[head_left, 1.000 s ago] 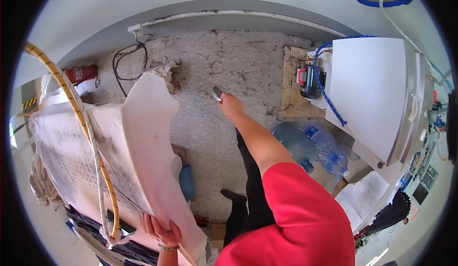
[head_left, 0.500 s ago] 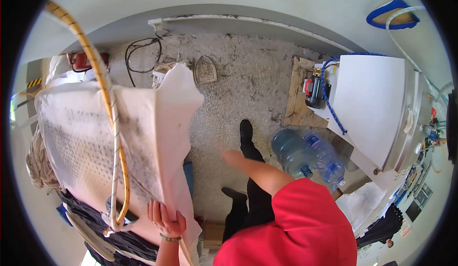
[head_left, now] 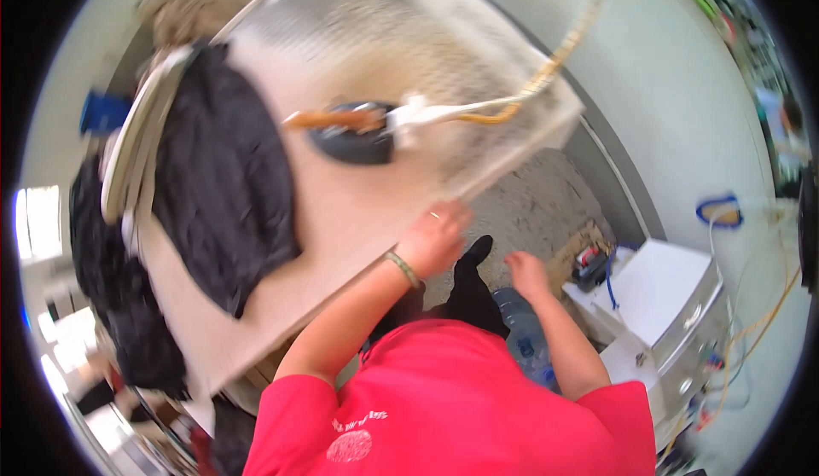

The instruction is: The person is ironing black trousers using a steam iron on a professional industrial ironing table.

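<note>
My left hand (head_left: 432,241), with a ring and a beaded bracelet, is at the near right edge of the padded ironing table (head_left: 328,267). Its fingers are extended and somewhat blurred, with nothing seen in them; whether they touch the edge I cannot tell. Off the table's right side, over the floor, hangs my right hand (head_left: 527,273), loose and with no object visible in it. On the table sits an iron (head_left: 354,145) with a brown handle, joined to a white and yellow hose (head_left: 520,96). A black garment (head_left: 226,169) lies left of it.
Big clear water bottles (head_left: 522,331) stand on the floor under my right arm. Farther right is a white cabinet (head_left: 653,293) beside a small motor pump (head_left: 590,267). Dark cloth (head_left: 128,305) hangs off the left side, and bundled beige cloth (head_left: 200,7) is at the far end.
My view has swung left, bringing the iron and black garment into full sight. My left hand has moved forward along the table's edge; my right arm has shifted out to the right.
</note>
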`<state>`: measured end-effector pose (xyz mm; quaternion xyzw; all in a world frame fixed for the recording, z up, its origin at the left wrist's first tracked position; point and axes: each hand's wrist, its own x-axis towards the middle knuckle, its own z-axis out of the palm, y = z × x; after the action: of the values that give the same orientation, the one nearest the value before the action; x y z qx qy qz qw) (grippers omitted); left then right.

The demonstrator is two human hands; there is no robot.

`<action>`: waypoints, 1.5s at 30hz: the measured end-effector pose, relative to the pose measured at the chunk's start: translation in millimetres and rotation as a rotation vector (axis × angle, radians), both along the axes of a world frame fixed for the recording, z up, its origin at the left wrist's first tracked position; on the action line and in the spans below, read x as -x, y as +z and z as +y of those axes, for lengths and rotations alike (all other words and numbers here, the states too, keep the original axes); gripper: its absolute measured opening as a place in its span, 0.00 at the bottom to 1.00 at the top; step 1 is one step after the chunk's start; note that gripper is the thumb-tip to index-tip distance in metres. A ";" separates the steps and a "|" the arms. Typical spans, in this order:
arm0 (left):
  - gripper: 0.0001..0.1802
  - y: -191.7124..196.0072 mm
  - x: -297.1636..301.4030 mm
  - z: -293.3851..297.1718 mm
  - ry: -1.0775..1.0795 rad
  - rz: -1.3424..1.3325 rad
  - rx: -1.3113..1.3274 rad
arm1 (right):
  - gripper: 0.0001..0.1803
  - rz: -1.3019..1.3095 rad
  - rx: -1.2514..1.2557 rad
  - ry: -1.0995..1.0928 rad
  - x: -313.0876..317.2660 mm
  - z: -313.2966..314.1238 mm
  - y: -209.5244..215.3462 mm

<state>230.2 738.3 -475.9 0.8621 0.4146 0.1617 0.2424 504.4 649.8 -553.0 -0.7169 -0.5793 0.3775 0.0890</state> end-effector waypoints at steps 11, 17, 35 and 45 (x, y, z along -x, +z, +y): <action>0.38 14.0 374.4 -280.3 1.526 0.174 -0.213 | 0.34 0.161 -0.469 0.632 318.4 21.6 93.8; 0.34 -26.4 419.0 -274.6 1.574 -0.127 0.062 | 0.35 0.046 -0.624 0.630 438.8 61.4 75.1; 0.25 141.9 459.2 -164.7 1.448 -1.155 0.515 | 0.21 -0.058 0.038 0.958 493.3 192.4 243.0; 0.29 48.0 512.7 -153.0 1.141 0.419 0.475 | 0.17 -0.517 -0.677 1.148 480.1 218.5 144.4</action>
<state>-282.5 585.3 -427.9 0.4430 0.8700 -0.0024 0.2164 24.2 868.3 -408.6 -0.2983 -0.9532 -0.0179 -0.0464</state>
